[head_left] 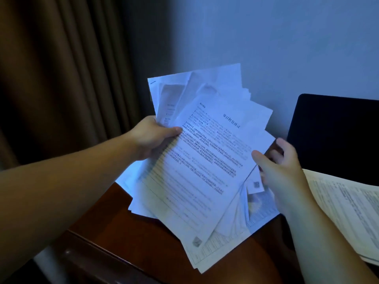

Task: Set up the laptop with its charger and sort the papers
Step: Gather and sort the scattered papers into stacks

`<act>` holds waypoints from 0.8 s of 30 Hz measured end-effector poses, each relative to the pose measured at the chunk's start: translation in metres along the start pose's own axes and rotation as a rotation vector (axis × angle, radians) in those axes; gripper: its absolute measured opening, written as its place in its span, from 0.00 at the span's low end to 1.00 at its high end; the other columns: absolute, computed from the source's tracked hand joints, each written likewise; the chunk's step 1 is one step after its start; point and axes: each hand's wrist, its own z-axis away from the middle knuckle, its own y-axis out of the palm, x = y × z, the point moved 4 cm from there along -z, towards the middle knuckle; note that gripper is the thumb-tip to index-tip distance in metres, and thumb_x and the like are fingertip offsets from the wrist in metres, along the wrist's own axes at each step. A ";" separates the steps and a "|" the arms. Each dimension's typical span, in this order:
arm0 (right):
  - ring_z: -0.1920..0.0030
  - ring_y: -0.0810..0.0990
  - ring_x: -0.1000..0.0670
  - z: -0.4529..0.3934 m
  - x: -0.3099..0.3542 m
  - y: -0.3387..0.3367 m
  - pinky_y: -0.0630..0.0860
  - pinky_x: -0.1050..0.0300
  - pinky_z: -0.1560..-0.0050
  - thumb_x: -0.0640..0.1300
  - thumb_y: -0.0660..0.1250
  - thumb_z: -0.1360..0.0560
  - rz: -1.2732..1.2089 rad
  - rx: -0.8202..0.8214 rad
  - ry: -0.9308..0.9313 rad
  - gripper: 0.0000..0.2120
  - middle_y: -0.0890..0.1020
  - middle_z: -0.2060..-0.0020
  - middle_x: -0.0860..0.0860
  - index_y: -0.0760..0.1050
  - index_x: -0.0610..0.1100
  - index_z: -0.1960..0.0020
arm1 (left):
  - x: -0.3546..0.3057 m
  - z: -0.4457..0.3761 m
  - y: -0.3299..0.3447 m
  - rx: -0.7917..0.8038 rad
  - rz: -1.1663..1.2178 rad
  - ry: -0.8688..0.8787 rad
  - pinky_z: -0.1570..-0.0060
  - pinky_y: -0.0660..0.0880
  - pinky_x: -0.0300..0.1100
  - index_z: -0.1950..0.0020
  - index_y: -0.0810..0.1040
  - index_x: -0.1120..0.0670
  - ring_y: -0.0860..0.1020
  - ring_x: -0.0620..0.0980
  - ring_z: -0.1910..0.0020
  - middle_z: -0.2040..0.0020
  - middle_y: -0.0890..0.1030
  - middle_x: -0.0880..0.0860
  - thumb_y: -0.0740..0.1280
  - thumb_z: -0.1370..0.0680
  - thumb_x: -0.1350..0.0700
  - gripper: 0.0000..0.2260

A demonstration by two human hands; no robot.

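Head view: the step in hand looks like squaring a loose sheaf of printed papers (205, 160) so it can be sorted. The left hand (151, 138) pinches the sheaf's left edge, thumb on the top sheet and fingers curled beneath. The right hand (281, 171) is at the sheaf's right edge, thumb raised near the top sheet and fingers blurred behind the lower sheets; I cannot tell whether it grips the sheets or only touches them.

To do this well, I judge the left pinch should stay firm while the right hand takes the opposite edge, then the sheaf should be stood on its bottom edge on the wooden desk (127, 238) below it and tapped level. Loosening either side too soon risks the lower sheets sliding out, since they already hang past the top one.

The sheaf is fanned and skewed, corners jutting at different angles, held tilted above the desk. The top sheet carries dense printed text with a heading; sheets beneath show tables and a small square code. Right of the sheaf stands the dark laptop screen (336, 136), and below that screen lies another printed document (348, 210). No charger is visible. Left of the sheaf hangs a brown curtain (61, 68)
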 end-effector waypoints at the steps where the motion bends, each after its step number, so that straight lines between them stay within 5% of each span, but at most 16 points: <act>1: 0.48 0.85 0.55 -0.002 -0.003 0.001 0.83 0.44 0.47 0.45 0.75 0.24 -0.040 0.036 0.048 0.25 0.85 0.45 0.60 0.72 0.54 0.30 | 0.002 0.002 0.002 -0.004 0.038 -0.003 0.64 0.83 0.49 0.58 0.87 0.59 0.87 0.58 0.58 0.54 0.87 0.62 0.73 0.22 0.66 0.06; 3: 0.59 0.87 0.53 -0.002 -0.005 0.004 0.84 0.51 0.61 0.41 0.74 0.23 -0.063 0.113 0.106 0.12 0.88 0.53 0.52 0.80 0.48 0.41 | 0.007 0.007 0.007 -0.007 0.087 -0.022 0.63 0.83 0.49 0.58 0.87 0.59 0.87 0.59 0.57 0.53 0.87 0.62 0.73 0.23 0.65 0.05; 5: 0.57 0.88 0.50 -0.002 -0.009 0.002 0.81 0.52 0.56 0.40 0.73 0.23 -0.038 0.163 0.119 0.07 0.88 0.53 0.50 0.83 0.46 0.45 | 0.014 0.012 0.013 0.007 0.136 -0.061 0.62 0.83 0.51 0.54 0.87 0.59 0.87 0.60 0.56 0.51 0.87 0.63 0.73 0.23 0.64 0.03; 7: 0.51 0.88 0.46 0.000 -0.009 0.002 0.82 0.44 0.47 0.40 0.73 0.23 -0.003 0.193 0.117 0.07 0.88 0.51 0.51 0.84 0.47 0.46 | 0.022 0.017 0.017 0.013 0.167 -0.104 0.60 0.84 0.53 0.48 0.86 0.61 0.87 0.61 0.54 0.50 0.87 0.63 0.73 0.23 0.64 0.05; 15: 0.48 0.87 0.51 0.005 -0.002 0.001 0.80 0.47 0.42 0.35 0.72 0.23 -0.006 0.156 0.089 0.12 0.88 0.50 0.56 0.84 0.50 0.45 | 0.049 0.034 0.024 0.139 0.271 -0.169 0.50 0.83 0.53 0.33 0.78 0.61 0.85 0.62 0.43 0.41 0.85 0.62 0.70 0.20 0.62 0.15; 19: 0.52 0.87 0.52 0.003 -0.003 -0.001 0.81 0.50 0.49 0.36 0.72 0.23 0.014 0.108 0.088 0.11 0.88 0.53 0.58 0.85 0.52 0.49 | 0.058 0.042 0.028 0.261 0.375 -0.182 0.47 0.83 0.56 0.31 0.76 0.62 0.83 0.64 0.40 0.37 0.83 0.63 0.70 0.23 0.64 0.19; 24: 0.43 0.85 0.48 0.002 -0.003 -0.002 0.79 0.41 0.39 0.37 0.72 0.23 0.098 0.092 0.039 0.11 0.87 0.49 0.58 0.85 0.53 0.49 | 0.072 0.048 0.030 0.249 0.527 -0.211 0.49 0.84 0.58 0.32 0.76 0.61 0.84 0.64 0.43 0.38 0.83 0.64 0.63 0.21 0.68 0.18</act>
